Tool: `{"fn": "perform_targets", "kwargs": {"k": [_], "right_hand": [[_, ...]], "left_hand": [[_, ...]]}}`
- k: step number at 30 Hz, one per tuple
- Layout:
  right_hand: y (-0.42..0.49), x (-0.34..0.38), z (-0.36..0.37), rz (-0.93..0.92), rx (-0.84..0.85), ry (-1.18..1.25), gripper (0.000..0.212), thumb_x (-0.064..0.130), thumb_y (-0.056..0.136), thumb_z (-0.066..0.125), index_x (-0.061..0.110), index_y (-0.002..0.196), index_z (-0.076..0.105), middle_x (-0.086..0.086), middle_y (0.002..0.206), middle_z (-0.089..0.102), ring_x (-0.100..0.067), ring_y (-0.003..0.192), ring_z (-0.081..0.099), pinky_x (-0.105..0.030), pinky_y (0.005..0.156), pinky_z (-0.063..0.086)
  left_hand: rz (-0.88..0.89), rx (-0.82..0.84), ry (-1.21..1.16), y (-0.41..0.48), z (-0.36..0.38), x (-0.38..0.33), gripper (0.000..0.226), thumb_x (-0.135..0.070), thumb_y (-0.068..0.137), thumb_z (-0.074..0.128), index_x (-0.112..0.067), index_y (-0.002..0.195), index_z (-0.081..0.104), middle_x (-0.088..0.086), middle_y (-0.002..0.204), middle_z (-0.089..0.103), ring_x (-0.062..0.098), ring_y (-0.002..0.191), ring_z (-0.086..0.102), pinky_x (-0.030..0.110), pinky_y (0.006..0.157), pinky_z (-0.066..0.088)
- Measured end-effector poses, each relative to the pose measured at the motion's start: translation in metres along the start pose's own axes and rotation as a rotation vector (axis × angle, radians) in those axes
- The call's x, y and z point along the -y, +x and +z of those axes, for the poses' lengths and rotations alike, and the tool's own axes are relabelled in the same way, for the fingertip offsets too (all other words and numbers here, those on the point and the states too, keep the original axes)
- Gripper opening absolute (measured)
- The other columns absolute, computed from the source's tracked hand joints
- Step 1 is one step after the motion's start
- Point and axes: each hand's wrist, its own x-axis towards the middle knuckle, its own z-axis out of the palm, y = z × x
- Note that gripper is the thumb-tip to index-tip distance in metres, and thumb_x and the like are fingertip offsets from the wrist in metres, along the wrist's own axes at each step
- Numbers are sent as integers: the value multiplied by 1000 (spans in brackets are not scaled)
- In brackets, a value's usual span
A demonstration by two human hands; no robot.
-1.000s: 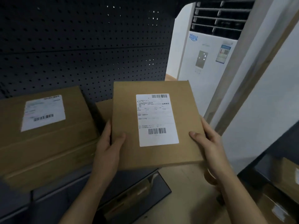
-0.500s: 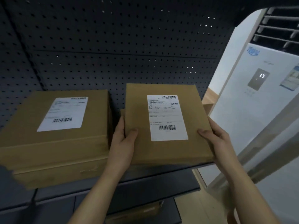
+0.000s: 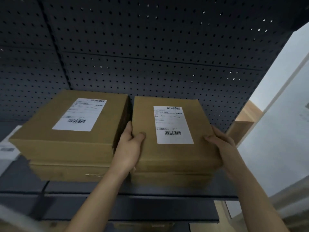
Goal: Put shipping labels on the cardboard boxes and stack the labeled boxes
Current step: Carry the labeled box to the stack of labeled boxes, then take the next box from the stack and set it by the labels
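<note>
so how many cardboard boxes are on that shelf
4. Left stack: a labeled top box on a lower box. Right stack: the held box, gripped by the left hand and right hand, over a bottom box. More may hide behind them.

**A:** what's the backdrop there?

**B:** dark pegboard [image 3: 150, 47] from 10 to 2 o'clock, dark shelf [image 3: 117, 190] at 6. Pale wooden piece [image 3: 245, 121] at 3, blurry white something [image 3: 6, 148] at 9, can't tell what.
</note>
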Motion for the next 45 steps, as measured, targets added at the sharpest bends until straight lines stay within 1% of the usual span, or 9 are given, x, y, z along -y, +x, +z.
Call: {"fn": "perform_targets", "kwargs": {"k": [8,12,15,19,22,25,27,39,45], "right_hand": [[18,2,-3,0,47,-34,30,12,93,61,35,113,67,26,83,73,10,70,66,-11,64,47],[18,4,-2,-102,-19,-139,25,18,100,56,31,120,64,25,102,62,14,81,57,-8,76,39],[13,5,-5,-286,-124,-357,30,25,102,53,22,130,63,15,107,59,5,91,53,-2,75,33],[5,16,6,-685,-176,-692,36,34,96,50,11,117,67,-1,104,63,2,81,51,-1,75,33],[-12,28,40,-788,26,-701,40,41,94,45,13,112,69,3,98,70,-3,82,56,-3,77,41],[-37,30,89,-848,221,-683,32,40,95,48,22,110,69,14,99,66,-5,89,63,-23,78,54],[-55,30,125,-926,328,-676,34,42,95,45,23,110,69,18,99,63,-4,90,61,-23,80,52],[-180,6,413,-990,761,-575,34,41,93,50,17,107,71,10,102,67,-10,96,61,-29,81,52],[-239,1,542,-1001,824,-568,29,34,96,58,15,116,69,4,112,68,-16,104,61,-38,84,54]], "left_hand": [[12,-40,201,7,8,-16,63,-28,99,51,-19,155,24,-13,130,49,4,114,42,19,95,29],[114,-108,440,4,9,-21,59,-27,99,52,-15,153,30,-5,145,48,15,134,42,17,101,29],[255,-150,578,-6,7,-20,45,-23,97,53,-13,141,48,4,143,51,23,136,43,31,112,34],[386,-244,657,-28,-4,-26,36,-22,98,52,-20,133,58,-10,137,56,7,125,50,8,96,31],[454,-318,676,-54,-23,-34,28,-21,97,53,-23,121,67,-17,114,67,-3,94,59,0,76,38],[533,-431,665,-87,-50,-37,22,-23,96,54,-24,110,72,-22,97,68,-2,85,64,9,66,46],[518,-502,710,-106,-78,-28,26,-31,96,48,-26,109,70,-24,95,67,2,76,65,16,62,47],[188,-945,760,-209,-352,65,28,-35,93,46,-23,105,68,-9,94,68,11,82,64,38,70,55],[90,-1053,757,-252,-474,94,19,-27,96,53,-23,106,69,-9,93,69,13,84,63,34,72,51]]}}
